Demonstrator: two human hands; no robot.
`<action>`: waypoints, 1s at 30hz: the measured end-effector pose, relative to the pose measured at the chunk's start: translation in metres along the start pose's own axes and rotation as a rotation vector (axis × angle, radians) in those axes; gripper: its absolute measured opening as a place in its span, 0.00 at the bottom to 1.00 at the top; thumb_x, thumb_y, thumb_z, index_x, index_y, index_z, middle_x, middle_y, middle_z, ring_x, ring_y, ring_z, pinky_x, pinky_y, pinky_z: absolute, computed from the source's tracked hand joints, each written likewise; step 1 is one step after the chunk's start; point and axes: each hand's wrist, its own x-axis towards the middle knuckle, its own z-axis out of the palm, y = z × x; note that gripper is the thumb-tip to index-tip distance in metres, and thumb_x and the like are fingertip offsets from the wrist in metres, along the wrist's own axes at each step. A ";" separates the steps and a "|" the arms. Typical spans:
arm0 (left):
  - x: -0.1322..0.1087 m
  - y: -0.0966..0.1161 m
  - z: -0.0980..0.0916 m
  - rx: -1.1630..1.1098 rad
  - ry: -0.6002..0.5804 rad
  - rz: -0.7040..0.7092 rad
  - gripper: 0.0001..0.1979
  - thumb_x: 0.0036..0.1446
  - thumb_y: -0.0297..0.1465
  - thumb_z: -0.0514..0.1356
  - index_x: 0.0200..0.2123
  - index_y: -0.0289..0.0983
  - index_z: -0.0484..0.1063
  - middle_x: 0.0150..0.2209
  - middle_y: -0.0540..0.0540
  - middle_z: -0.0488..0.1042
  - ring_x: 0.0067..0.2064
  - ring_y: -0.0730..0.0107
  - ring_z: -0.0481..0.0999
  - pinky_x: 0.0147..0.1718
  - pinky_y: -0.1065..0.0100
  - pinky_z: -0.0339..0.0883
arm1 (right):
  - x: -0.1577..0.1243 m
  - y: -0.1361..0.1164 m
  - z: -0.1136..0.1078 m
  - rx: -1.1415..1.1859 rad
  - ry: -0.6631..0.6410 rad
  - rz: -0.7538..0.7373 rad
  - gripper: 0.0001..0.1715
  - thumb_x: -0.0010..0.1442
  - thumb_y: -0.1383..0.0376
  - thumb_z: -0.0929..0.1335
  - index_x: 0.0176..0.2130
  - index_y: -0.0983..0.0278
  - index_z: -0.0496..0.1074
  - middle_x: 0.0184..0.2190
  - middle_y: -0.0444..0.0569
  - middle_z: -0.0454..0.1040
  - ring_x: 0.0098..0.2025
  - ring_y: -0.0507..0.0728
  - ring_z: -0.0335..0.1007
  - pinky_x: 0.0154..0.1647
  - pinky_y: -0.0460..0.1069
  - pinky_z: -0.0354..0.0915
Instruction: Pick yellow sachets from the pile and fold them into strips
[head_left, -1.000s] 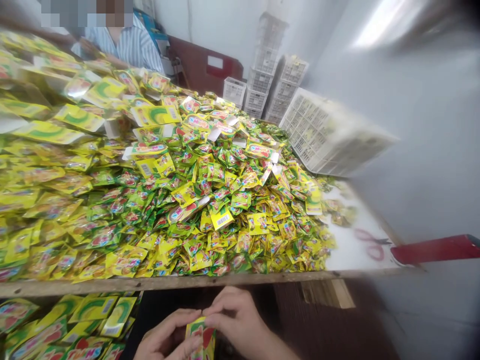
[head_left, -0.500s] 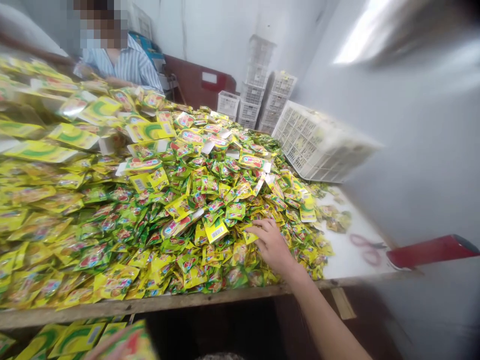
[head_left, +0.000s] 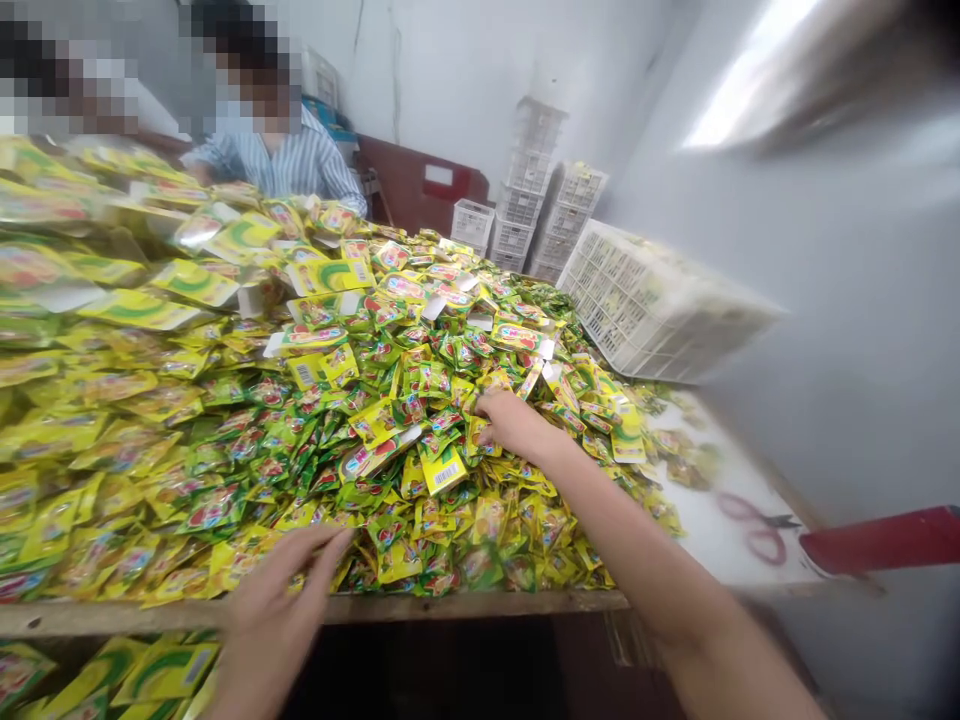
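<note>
A big heap of small yellow and green sachets (head_left: pixel 315 440) covers the table (head_left: pixel 450 604). My right hand (head_left: pixel 510 420) reaches deep into the heap, its fingers curled down among the sachets; what they hold is hidden. At the heap's near edge my left hand (head_left: pixel 281 590) stretches forward with its fingers extended, the tips touching sachets, nothing held.
Pink-handled scissors (head_left: pixel 754 520) lie on the bare white table at the right, beside a red object (head_left: pixel 885 540). A white crate (head_left: pixel 645 300) stands at the far right, with stacked white crates (head_left: pixel 532 200) behind. Two people sit across the table. More packs (head_left: pixel 135 680) lie below the edge.
My right hand has moved farther into the heap and to the left. My left hand has come up from below the table edge, empty, and reached the heap's near edge.
</note>
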 end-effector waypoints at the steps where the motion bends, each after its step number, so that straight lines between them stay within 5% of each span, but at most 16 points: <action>1: 0.009 0.013 0.019 0.081 -0.019 0.123 0.11 0.57 0.42 0.60 0.33 0.41 0.75 0.37 0.46 0.77 0.42 0.58 0.75 0.46 0.63 0.67 | 0.004 0.001 0.006 -0.014 0.006 0.011 0.15 0.39 0.73 0.79 0.25 0.65 0.72 0.30 0.45 0.69 0.31 0.54 0.65 0.32 0.47 0.59; 5: 0.044 0.050 0.093 0.208 -0.108 0.201 0.18 0.54 0.43 0.63 0.42 0.37 0.71 0.46 0.36 0.73 0.51 0.45 0.70 0.50 0.54 0.63 | -0.003 0.008 0.025 -0.014 0.078 0.070 0.19 0.42 0.71 0.79 0.34 0.66 0.71 0.35 0.48 0.68 0.36 0.56 0.65 0.36 0.48 0.59; 8: 0.052 0.048 0.108 0.210 -0.126 0.152 0.22 0.51 0.38 0.65 0.47 0.34 0.69 0.53 0.30 0.68 0.59 0.36 0.63 0.55 0.47 0.56 | -0.022 0.012 0.035 0.049 0.131 0.113 0.21 0.46 0.67 0.78 0.39 0.65 0.69 0.32 0.45 0.68 0.34 0.55 0.64 0.35 0.48 0.59; 14: 0.042 0.012 0.055 0.062 -0.284 -0.105 0.30 0.51 0.31 0.63 0.58 0.35 0.60 0.39 0.39 0.78 0.45 0.48 0.78 0.48 0.50 0.67 | -0.064 0.009 0.041 0.280 0.252 0.122 0.14 0.52 0.61 0.75 0.35 0.63 0.70 0.33 0.47 0.71 0.38 0.58 0.66 0.40 0.50 0.61; 18: 0.027 0.015 0.025 -0.194 -0.463 -0.256 0.25 0.58 0.36 0.59 0.56 0.31 0.61 0.40 0.38 0.80 0.41 0.55 0.81 0.38 0.58 0.75 | -0.073 0.003 0.041 0.496 0.360 0.224 0.19 0.62 0.53 0.66 0.44 0.66 0.68 0.30 0.48 0.73 0.29 0.55 0.69 0.28 0.48 0.64; 22: 0.011 0.025 0.015 -0.506 -0.586 -0.442 0.22 0.56 0.35 0.64 0.52 0.33 0.68 0.43 0.39 0.81 0.42 0.59 0.81 0.39 0.63 0.75 | -0.069 -0.026 0.044 0.660 0.445 0.269 0.23 0.64 0.51 0.62 0.47 0.67 0.65 0.34 0.50 0.75 0.31 0.55 0.72 0.25 0.46 0.66; 26: -0.003 0.028 0.015 -0.525 -0.553 -0.393 0.20 0.55 0.33 0.65 0.51 0.36 0.71 0.46 0.41 0.80 0.47 0.60 0.79 0.46 0.66 0.70 | -0.072 -0.064 0.051 0.645 0.486 0.139 0.16 0.60 0.58 0.69 0.46 0.63 0.70 0.38 0.48 0.76 0.38 0.55 0.72 0.40 0.49 0.67; 30: -0.029 0.024 0.012 -0.553 -0.516 -0.480 0.18 0.51 0.34 0.67 0.46 0.37 0.74 0.45 0.42 0.81 0.47 0.56 0.78 0.44 0.64 0.71 | -0.089 -0.075 0.052 0.554 0.329 0.067 0.05 0.60 0.65 0.67 0.36 0.63 0.74 0.35 0.46 0.74 0.38 0.54 0.68 0.41 0.47 0.62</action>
